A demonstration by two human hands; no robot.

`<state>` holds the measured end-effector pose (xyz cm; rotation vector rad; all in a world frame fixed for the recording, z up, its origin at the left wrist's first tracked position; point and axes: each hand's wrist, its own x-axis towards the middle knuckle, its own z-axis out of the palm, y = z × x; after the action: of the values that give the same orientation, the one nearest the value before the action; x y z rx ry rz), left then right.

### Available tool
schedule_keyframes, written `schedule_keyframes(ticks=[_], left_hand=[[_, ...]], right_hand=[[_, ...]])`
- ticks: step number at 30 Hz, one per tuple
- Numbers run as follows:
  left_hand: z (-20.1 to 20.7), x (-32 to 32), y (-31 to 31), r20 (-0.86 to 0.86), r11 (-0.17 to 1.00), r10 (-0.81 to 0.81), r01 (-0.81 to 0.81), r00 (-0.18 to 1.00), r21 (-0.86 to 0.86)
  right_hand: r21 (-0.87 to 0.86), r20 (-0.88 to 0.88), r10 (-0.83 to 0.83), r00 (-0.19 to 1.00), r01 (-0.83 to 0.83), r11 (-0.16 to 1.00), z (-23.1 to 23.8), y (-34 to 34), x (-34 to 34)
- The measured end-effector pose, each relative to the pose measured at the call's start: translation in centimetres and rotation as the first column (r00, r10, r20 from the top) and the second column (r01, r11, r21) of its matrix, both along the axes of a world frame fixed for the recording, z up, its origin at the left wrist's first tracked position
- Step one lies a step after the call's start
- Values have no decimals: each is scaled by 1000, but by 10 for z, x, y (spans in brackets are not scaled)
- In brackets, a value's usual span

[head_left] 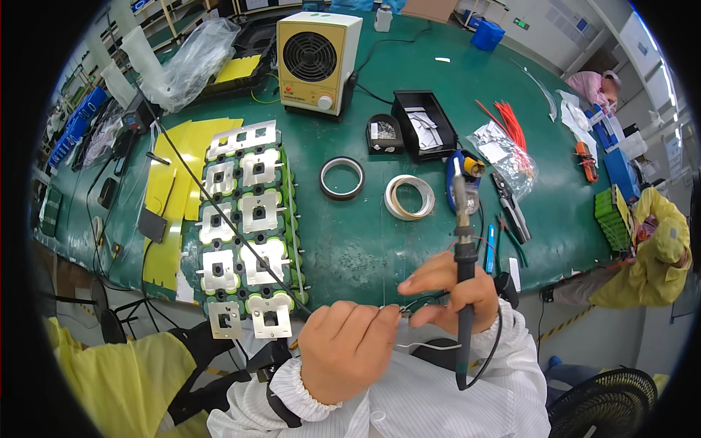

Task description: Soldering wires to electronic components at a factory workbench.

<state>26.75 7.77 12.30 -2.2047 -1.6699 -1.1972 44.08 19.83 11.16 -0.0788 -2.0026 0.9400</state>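
Observation:
My left hand (347, 350) is closed, its thumb and forefinger pinching what looks like the end of a thin wire at the table's front edge. Between the fingers of my right hand (467, 296) a soldering iron (465, 274) stands nearly upright, tip up, its cable looping below. My right thumb and forefinger reach toward the left fingertips, where a short dark wire (425, 298) shows. Below it runs a thin white wire (427, 344). Left of my hands lies a battery pack (290, 219) of green cells topped with silver metal plates.
A fan-type blower (319, 62) stands at the back. Two tape rolls (342, 178) (409, 197), a black bin (425, 125), a blue holder (467, 191), pliers (511, 208) and red tubing (510, 124) lie ahead. A black cord (186, 164) crosses the pack. People in yellow sit at both sides.

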Motion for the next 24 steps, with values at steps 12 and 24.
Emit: schedule_keyframes(ticks=[12, 24], left_hand=[[10, -2, 2, 132, 985, -107, 123, 985, -119], [21, -4, 0, 34, 984, -155, 157, 987, -79]], right_hand=[[384, 151, -3, 989, -56, 922, 19, 2, 5], [56, 203, -56, 978, 46, 997, 6, -23, -2]])
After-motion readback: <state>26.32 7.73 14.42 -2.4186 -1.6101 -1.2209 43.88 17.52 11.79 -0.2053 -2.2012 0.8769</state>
